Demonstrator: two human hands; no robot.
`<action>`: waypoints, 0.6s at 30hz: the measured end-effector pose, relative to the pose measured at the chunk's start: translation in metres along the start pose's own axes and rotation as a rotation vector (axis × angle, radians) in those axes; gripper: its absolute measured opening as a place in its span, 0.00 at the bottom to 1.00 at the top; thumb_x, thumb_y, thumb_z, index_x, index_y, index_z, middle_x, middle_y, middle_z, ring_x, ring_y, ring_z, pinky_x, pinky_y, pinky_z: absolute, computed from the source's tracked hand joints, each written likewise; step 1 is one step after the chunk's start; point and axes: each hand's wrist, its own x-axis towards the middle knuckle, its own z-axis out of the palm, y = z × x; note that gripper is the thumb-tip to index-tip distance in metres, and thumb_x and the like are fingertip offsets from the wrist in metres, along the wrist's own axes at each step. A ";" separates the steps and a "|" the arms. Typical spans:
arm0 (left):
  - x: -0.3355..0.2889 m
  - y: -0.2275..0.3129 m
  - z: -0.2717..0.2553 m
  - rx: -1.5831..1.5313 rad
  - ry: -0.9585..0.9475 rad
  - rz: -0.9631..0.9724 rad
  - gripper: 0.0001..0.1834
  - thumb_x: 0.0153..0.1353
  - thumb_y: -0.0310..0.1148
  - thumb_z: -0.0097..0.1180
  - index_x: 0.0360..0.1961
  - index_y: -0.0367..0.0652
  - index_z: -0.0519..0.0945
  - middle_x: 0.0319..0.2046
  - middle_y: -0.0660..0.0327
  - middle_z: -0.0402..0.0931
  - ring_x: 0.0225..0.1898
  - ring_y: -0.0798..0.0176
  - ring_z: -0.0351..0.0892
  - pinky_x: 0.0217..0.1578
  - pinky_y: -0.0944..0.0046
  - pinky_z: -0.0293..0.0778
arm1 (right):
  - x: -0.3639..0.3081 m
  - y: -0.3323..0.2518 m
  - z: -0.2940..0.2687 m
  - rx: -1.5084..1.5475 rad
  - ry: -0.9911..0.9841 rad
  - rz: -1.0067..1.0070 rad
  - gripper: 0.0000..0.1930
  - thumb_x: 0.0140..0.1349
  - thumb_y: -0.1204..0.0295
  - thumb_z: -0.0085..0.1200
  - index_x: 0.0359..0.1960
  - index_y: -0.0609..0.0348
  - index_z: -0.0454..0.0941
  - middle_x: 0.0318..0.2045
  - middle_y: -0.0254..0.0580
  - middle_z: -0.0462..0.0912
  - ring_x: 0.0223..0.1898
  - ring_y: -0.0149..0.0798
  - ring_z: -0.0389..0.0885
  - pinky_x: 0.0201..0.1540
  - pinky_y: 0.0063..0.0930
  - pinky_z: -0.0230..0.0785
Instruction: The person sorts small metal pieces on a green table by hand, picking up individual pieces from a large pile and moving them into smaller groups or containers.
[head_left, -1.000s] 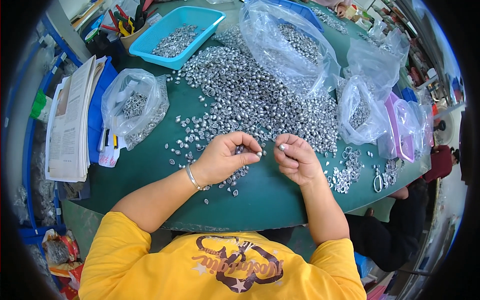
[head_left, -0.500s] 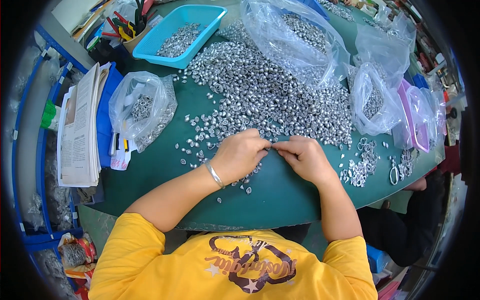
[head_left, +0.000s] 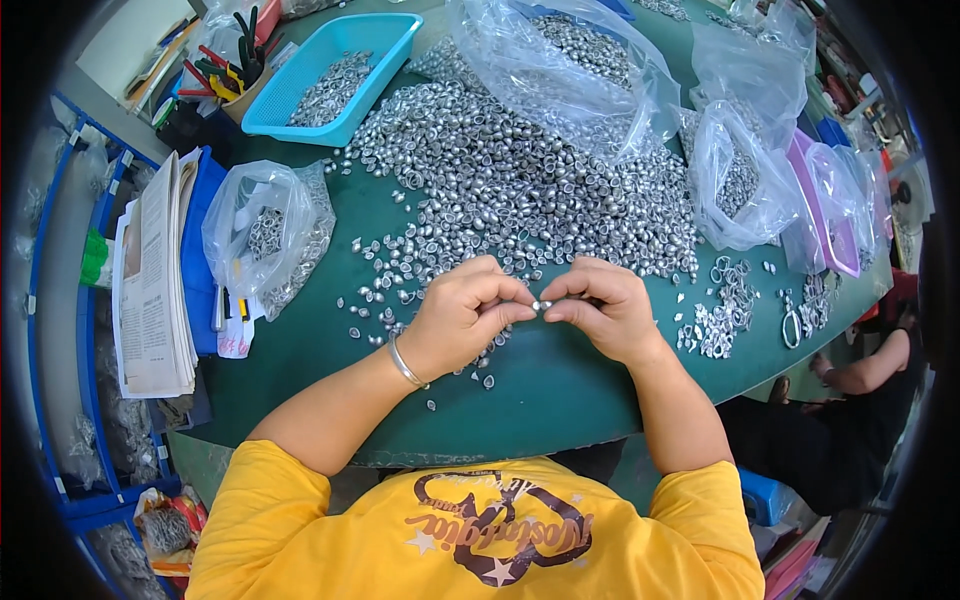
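Bag [head_left: 268, 236] is sitting left; left hand [head_left: 455, 315] is pinching small metal piece [head_left: 537, 306] near pile [head_left: 540, 190], right hand [head_left: 612, 312] is pinching opposite; one piece or two, can't tell. Seemingly working it two-handed; next move's probably calling for steady pressure.

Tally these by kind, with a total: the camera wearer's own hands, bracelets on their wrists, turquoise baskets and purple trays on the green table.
Hands: 2 (left hand, right hand)
Silver bracelet: 1
Turquoise basket: 1
Purple tray: 1
Total: 5
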 end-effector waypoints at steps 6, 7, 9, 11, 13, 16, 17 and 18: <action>-0.001 0.003 -0.003 0.024 0.000 0.082 0.07 0.44 0.25 0.65 0.26 0.42 0.80 0.18 0.67 0.65 0.18 0.73 0.62 0.19 0.72 0.58 | 0.000 0.004 0.000 0.056 -0.021 -0.098 0.06 0.46 0.76 0.63 0.27 0.58 0.80 0.20 0.33 0.76 0.21 0.30 0.71 0.24 0.24 0.63; -0.001 0.003 -0.002 0.020 0.003 0.093 0.07 0.44 0.25 0.65 0.26 0.41 0.80 0.18 0.67 0.65 0.18 0.73 0.62 0.19 0.72 0.58 | -0.001 0.003 0.000 0.195 -0.024 -0.014 0.05 0.49 0.75 0.61 0.29 0.59 0.80 0.19 0.33 0.75 0.20 0.29 0.70 0.22 0.23 0.61; -0.001 0.004 -0.001 -0.010 0.007 0.077 0.06 0.44 0.24 0.65 0.25 0.41 0.80 0.17 0.67 0.65 0.18 0.73 0.61 0.19 0.72 0.58 | -0.004 0.002 0.000 0.473 -0.029 0.155 0.04 0.54 0.75 0.56 0.31 0.61 0.78 0.18 0.33 0.73 0.18 0.26 0.67 0.19 0.22 0.58; 0.000 0.010 -0.003 -0.047 0.009 0.036 0.06 0.45 0.23 0.65 0.25 0.41 0.79 0.17 0.67 0.64 0.18 0.73 0.61 0.19 0.72 0.58 | -0.004 0.005 -0.007 1.255 -0.061 0.363 0.06 0.61 0.74 0.47 0.33 0.64 0.75 0.16 0.32 0.67 0.16 0.24 0.61 0.15 0.18 0.50; -0.002 0.005 -0.004 -0.177 0.064 -0.068 0.05 0.48 0.23 0.62 0.28 0.40 0.79 0.20 0.69 0.68 0.18 0.76 0.60 0.19 0.74 0.59 | -0.003 0.012 -0.012 1.418 0.035 0.373 0.10 0.61 0.69 0.43 0.31 0.65 0.72 0.16 0.36 0.66 0.14 0.25 0.58 0.14 0.16 0.45; 0.004 0.009 -0.014 -0.464 0.253 -0.430 0.05 0.54 0.24 0.58 0.33 0.39 0.78 0.23 0.69 0.72 0.18 0.78 0.60 0.19 0.77 0.59 | -0.001 0.013 -0.017 1.131 0.139 0.396 0.09 0.59 0.71 0.46 0.28 0.64 0.73 0.19 0.43 0.73 0.15 0.26 0.63 0.14 0.17 0.48; 0.008 0.005 -0.020 -0.662 0.371 -0.501 0.05 0.57 0.26 0.56 0.35 0.40 0.76 0.19 0.69 0.68 0.16 0.78 0.58 0.16 0.77 0.54 | 0.000 0.010 -0.018 0.854 0.149 0.565 0.08 0.57 0.73 0.51 0.26 0.66 0.76 0.17 0.40 0.74 0.17 0.28 0.67 0.16 0.21 0.56; 0.013 -0.001 -0.031 -0.798 0.402 -0.502 0.04 0.58 0.28 0.54 0.34 0.41 0.75 0.18 0.71 0.65 0.15 0.78 0.56 0.16 0.77 0.52 | 0.001 0.009 -0.008 0.395 0.173 0.399 0.07 0.56 0.74 0.53 0.26 0.65 0.78 0.17 0.40 0.75 0.18 0.31 0.70 0.19 0.24 0.61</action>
